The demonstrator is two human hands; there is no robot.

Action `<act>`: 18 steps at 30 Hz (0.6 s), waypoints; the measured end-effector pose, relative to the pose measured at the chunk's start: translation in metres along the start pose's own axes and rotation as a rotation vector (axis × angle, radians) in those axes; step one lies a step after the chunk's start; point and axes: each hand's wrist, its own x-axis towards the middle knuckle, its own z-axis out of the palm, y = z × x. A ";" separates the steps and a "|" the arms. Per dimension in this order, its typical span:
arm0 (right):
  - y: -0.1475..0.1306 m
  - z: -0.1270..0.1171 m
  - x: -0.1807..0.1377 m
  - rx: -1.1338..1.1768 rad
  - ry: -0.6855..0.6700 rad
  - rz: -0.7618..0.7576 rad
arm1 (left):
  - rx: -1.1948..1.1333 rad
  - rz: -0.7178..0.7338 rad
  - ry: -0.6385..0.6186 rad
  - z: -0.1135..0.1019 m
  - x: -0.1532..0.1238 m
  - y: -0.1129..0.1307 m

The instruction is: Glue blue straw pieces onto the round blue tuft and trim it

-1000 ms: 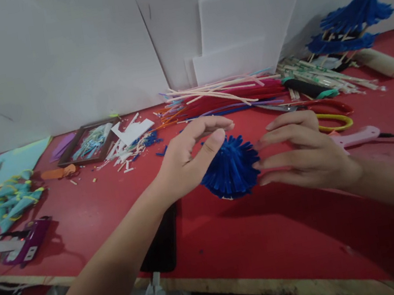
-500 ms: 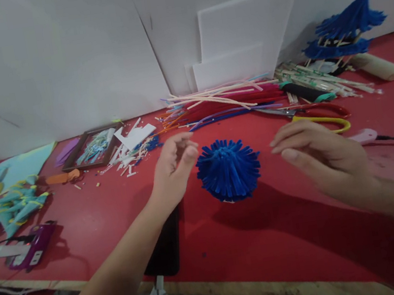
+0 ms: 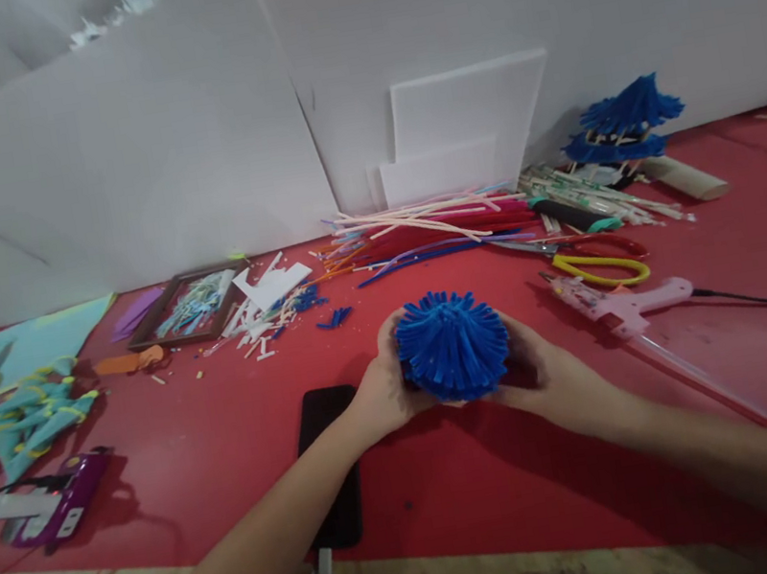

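A blue pipe-cleaner roof model [image 3: 454,346], round and fringed at its edge, stands in the middle of the red table. My left hand [image 3: 386,386] wraps its left side, with the fingertips hidden behind the fringe. From the right, my right hand [image 3: 532,362] is closed around the other side, its fingers partly covered too. The part under the fringe is mostly out of sight. Just left of my left forearm lies a black phone [image 3: 339,517] with a white cable plugged in.
A pink glue gun [image 3: 630,304] and yellow-and-red-handled scissors [image 3: 598,265] lie to the right. Pipe cleaners [image 3: 417,223] are heaped at the back. A second blue roof model [image 3: 626,118] stands back right. Left are a brown tray [image 3: 144,339], scraps and a purple power strip [image 3: 78,495].
Both hands have come inward from either side and now hold the blue model. The view has shifted, showing the whole glue gun and small blue clippings on the table.
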 end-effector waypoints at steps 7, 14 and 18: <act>-0.018 -0.006 0.034 0.172 0.076 -0.055 | -0.314 -0.182 0.211 0.006 0.003 0.035; -0.048 -0.014 0.056 0.256 0.184 -0.109 | -0.515 -0.124 0.446 0.026 0.021 0.039; -0.047 -0.013 0.058 0.275 0.194 -0.118 | -0.530 -0.126 0.317 0.025 0.023 0.049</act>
